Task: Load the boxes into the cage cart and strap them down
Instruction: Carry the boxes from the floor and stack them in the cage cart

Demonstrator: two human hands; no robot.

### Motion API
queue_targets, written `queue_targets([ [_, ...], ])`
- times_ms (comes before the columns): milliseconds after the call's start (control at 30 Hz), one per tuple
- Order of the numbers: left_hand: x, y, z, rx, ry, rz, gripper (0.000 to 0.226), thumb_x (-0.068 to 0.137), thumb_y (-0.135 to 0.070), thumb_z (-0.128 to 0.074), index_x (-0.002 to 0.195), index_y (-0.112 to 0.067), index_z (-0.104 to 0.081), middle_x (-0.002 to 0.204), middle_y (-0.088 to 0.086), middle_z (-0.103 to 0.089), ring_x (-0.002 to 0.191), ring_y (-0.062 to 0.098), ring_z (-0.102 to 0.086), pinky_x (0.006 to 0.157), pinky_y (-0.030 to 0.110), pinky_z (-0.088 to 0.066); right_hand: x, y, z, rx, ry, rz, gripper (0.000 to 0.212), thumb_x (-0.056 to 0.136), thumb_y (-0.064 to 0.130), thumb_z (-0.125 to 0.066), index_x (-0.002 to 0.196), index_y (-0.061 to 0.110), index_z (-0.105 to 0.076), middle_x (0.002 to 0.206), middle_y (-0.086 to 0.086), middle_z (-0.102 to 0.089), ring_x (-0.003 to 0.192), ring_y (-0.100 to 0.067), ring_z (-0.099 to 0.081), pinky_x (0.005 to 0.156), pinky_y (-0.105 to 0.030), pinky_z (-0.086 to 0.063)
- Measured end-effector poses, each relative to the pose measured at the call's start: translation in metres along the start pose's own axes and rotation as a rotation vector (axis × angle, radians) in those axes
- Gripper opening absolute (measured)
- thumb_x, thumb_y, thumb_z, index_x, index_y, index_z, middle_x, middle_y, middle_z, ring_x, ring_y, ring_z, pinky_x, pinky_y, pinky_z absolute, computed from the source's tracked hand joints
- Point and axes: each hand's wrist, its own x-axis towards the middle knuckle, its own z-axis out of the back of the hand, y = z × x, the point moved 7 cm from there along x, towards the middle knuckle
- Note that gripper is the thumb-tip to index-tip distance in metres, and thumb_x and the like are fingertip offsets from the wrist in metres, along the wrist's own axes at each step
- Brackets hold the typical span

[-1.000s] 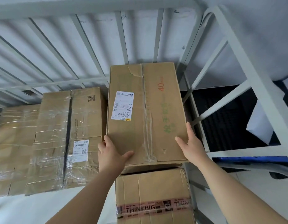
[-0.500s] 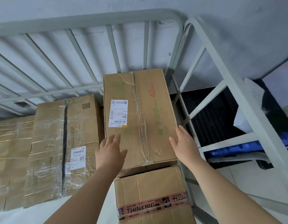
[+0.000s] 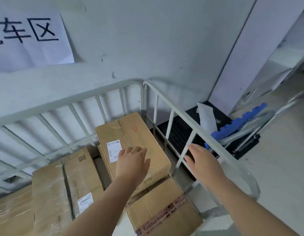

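Note:
A tall cardboard box with a white label (image 3: 129, 133) stands in the far right corner of the grey cage cart (image 3: 173, 106). It sits on top of another box. My left hand (image 3: 131, 163) hovers over its near end with fingers relaxed and holds nothing. My right hand (image 3: 205, 161) is lifted off to the right, in front of the cart's side rail, fingers straight and empty. A box sealed with printed red tape (image 3: 163, 208) lies in front of it. Plastic-wrapped boxes (image 3: 66, 183) fill the cart's left side.
A white wall with a paper sign (image 3: 31, 40) stands behind the cart. To the right of the cart lie a black pallet (image 3: 180, 133), a blue pallet (image 3: 236, 123) and a white sheet of paper (image 3: 206, 116). Pale floor stretches to the right.
Both hands have come off the labelled box, which stays in the corner. The view has pulled back and tilted up, showing the wall and sign.

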Motion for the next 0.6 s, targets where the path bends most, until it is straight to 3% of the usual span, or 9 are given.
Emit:
queue_targets([
  [133,-0.033,-0.058,0.051,0.036,-0.022,-0.162,0.04,0.098,-0.043,-0.035,0.131,-0.028,-0.05,0.135,-0.008,-0.052,0.128,0.02,-0.042,0.105,0.035,-0.027,-0.07,-0.014,0.061,-0.035,-0.11,-0.092,0.038,0.097,0.031,-0.05,0.127,0.009,-0.055,0.121,-0.002,-0.06,0.114,-0.021,-0.054,0.095,-0.03,-0.044],
  [233,-0.058,-0.113,0.079,0.067,-0.049,-0.281,0.038,0.097,-0.044,-0.035,0.127,-0.028,-0.052,0.131,-0.009,-0.054,0.125,0.019,-0.044,0.103,0.034,-0.028,-0.127,-0.032,0.1,-0.062,-0.183,-0.171,0.024,0.097,0.032,-0.045,0.11,0.015,-0.057,0.107,0.002,-0.058,0.105,-0.02,-0.055,0.082,-0.026,-0.042],
  [433,-0.115,-0.243,0.102,0.092,-0.057,-0.549,0.041,0.097,-0.046,-0.037,0.13,-0.027,-0.052,0.129,-0.008,-0.056,0.123,0.019,-0.047,0.104,0.035,-0.03,-0.256,-0.091,0.157,-0.077,-0.258,-0.441,0.046,0.1,0.034,-0.037,0.141,0.013,-0.04,0.145,-0.002,-0.042,0.133,-0.018,-0.038,0.11,-0.028,-0.029],
  [500,-0.142,-0.289,0.102,0.103,-0.069,-0.639,0.041,0.096,-0.047,-0.038,0.128,-0.027,-0.053,0.125,-0.007,-0.058,0.12,0.019,-0.048,0.102,0.034,-0.031,-0.309,-0.112,0.172,-0.084,-0.291,-0.522,0.045,0.1,0.032,-0.039,0.14,0.011,-0.043,0.145,-0.003,-0.043,0.132,-0.02,-0.039,0.109,-0.028,-0.029],
  [600,-0.191,-0.358,0.095,0.129,-0.073,-0.773,0.041,0.096,-0.046,-0.038,0.129,-0.026,-0.052,0.122,-0.006,-0.058,0.117,0.02,-0.05,0.099,0.034,-0.032,-0.396,-0.142,0.19,-0.112,-0.341,-0.665,0.039,0.095,0.03,-0.052,0.127,0.007,-0.056,0.132,-0.008,-0.056,0.121,-0.026,-0.052,0.102,-0.034,-0.04],
])
